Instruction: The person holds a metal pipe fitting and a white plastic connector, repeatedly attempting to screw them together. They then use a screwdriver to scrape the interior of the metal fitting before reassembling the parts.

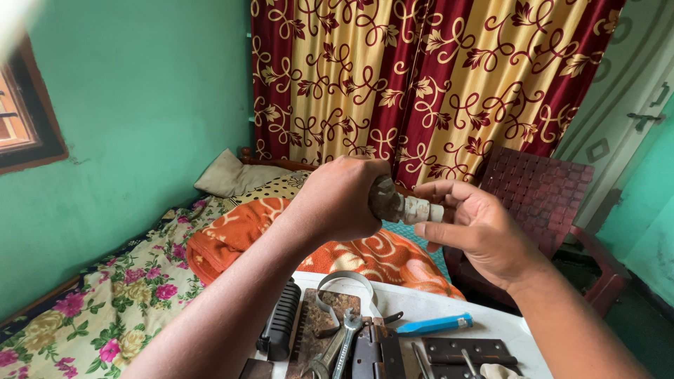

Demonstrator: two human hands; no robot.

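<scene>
Nearest the camera, on the white counter (435,309), lie rusty dark metal door hinges (460,351), a grey steel adjustable wrench (335,347), a bent shiny metal strap clamp (344,284), a ribbed black rubber handle grip (279,319) and a blue plastic-handled tool (434,325). Above them, held up in front of the red and yellow patterned curtain (421,77), both hands meet on a short, corroded grey metal pipe fitting with a whitish threaded end (400,205). The left hand (337,200) is wrapped tight round the darker, thicker end, fingers fully closed on it. The right hand (484,231) is half open, its thumb and fingertips (434,189) pinching the pale end.

Judging by this grip, the work is a twist between the two parts. It would go best with the left hand locked as the anchor, the right taking a fuller hold and both kept in line, since corrosion may bind the threads.
</scene>
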